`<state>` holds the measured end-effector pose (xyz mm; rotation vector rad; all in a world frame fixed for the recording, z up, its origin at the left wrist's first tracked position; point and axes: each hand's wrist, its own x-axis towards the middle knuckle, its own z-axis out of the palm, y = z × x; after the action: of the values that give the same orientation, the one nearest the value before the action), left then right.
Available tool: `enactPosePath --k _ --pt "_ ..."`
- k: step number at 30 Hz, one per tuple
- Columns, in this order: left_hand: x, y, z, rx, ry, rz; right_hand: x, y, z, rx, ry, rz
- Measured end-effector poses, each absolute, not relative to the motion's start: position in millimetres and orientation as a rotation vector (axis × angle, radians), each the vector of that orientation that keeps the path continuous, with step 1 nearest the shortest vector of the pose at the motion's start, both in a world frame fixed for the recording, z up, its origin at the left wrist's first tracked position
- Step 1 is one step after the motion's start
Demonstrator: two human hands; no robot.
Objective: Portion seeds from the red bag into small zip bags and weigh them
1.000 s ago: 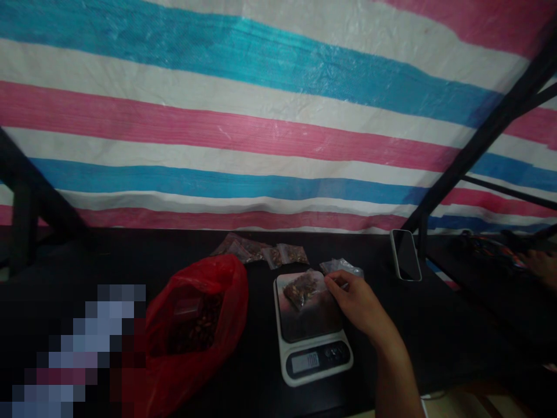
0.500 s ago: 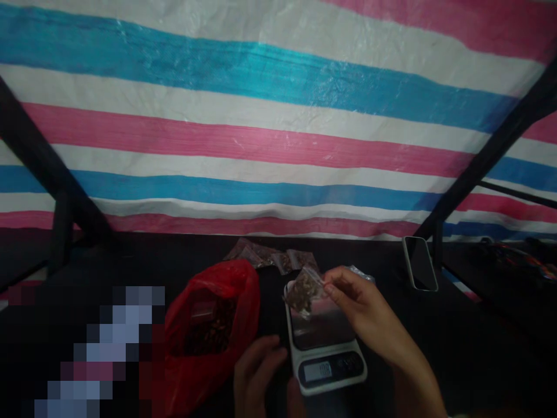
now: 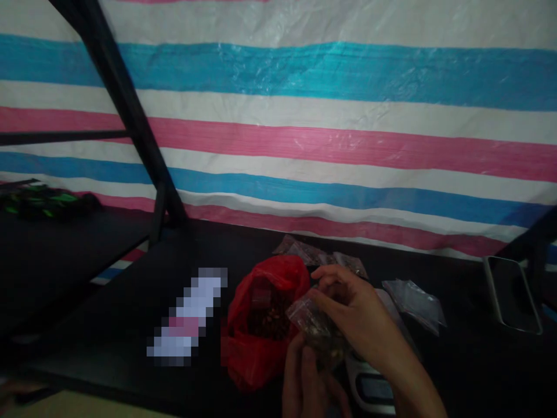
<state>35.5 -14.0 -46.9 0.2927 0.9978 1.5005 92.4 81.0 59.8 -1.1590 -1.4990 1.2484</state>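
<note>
A small clear zip bag (image 3: 321, 332) with brownish bits inside is between my hands, in front of the red plastic bag's right side. My right hand (image 3: 363, 316) pinches its upper edge between thumb and fingers. From below, the fingers of my left hand (image 3: 307, 377) are closed against its lower left part. The red plastic bag (image 3: 256, 360) stands open, with small dark brown pieces (image 3: 272, 319) and a small clear packet (image 3: 261, 298) inside. Under my right forearm lies a white digital scale (image 3: 361, 386), partly covered; its display cannot be read.
Several filled zip bags (image 3: 304, 251) lie along the back of the black table (image 3: 209, 241). Flat clear bags (image 3: 413, 305) and a phone (image 3: 513, 295) are to the right. A pixelated pale strip (image 3: 187, 319) lies left. A black frame post (image 3: 130, 116) rises before the striped sheet (image 3: 304, 69).
The view has swung left. My right hand has carried the zip bag off the scale toward the red bag, and my left hand has come up to meet it.
</note>
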Motion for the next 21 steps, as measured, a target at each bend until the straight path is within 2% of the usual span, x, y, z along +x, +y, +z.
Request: enactPosePath --k 10,21 --pt "7.4 -9.5 -49.7 0.234 1.102 1.493 53.8 82.6 48.5 -1.279 -1.856 1.141" --pt "9.5 -10.0 -50.5 0.219 1.089 1.441 51.5 85.1 48.6 -1.326 -1.879 1.081"
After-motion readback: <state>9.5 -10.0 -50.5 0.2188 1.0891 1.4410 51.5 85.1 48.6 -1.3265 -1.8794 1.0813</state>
